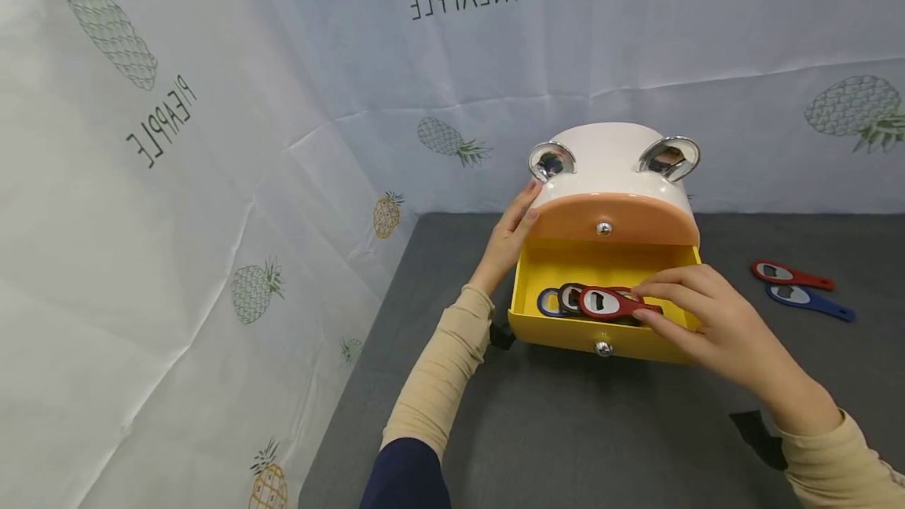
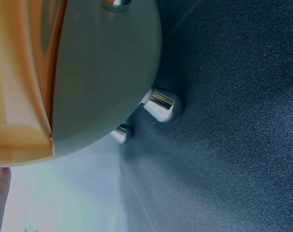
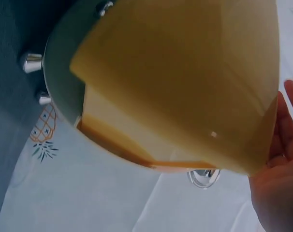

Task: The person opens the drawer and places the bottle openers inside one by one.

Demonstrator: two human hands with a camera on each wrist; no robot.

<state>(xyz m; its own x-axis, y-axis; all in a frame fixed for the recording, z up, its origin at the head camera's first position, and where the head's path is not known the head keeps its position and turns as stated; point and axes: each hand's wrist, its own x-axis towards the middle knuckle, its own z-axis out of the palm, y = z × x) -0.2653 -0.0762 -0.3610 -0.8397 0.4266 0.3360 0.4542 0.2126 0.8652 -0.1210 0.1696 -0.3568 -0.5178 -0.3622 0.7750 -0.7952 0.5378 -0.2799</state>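
Observation:
A white animal-shaped storage box [image 1: 608, 159] stands at the back of the dark table, its lower yellow drawer [image 1: 558, 328] pulled out. My left hand [image 1: 507, 240] rests against the box's left side, fingers fairly straight. Over the drawer's right part, my right hand [image 1: 714, 320] pinches the handle of a red bottle opener [image 1: 613, 304] between thumb and fingers. Beneath and behind it in the drawer lie a black bottle opener [image 1: 568, 298], a blue bottle opener [image 1: 546, 303] and part of another red one. In the right wrist view the drawer's underside hides the fingertips.
To the right of the box, another red bottle opener [image 1: 792, 275] and another blue bottle opener [image 1: 809, 301] lie on the table [image 1: 566, 430]. An orange upper drawer [image 1: 636, 220] is closed. Short metal feet [image 2: 162, 105] hold the box up. A pineapple-print cloth [image 1: 318, 61] hangs behind and left.

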